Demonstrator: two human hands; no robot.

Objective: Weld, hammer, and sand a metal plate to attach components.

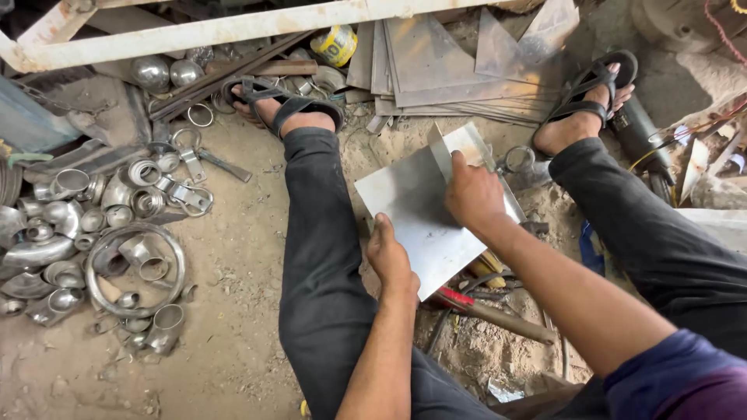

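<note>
Left hand (389, 260) curled, thumb pinching near edge of flat steel sheet (416, 214) at 6 o'clock. Right hand (472, 194) closed over smaller bent sheet piece (459, 148) at 1 o'clock, pressed onto it. Two hands, one sheet, between two legs above dirt floor (233, 257). Two steel balls (167, 72) at 10 o'clock.

Sheet metal (420, 210) dull silver-grey, trousers (319, 257) black, sandals (284, 99) black, sleeve (685, 373) navy w/ purple, can (336, 44) yellow — pipe fittings (93, 233) shiny silver, floor (233, 257) dusty brown.
</note>
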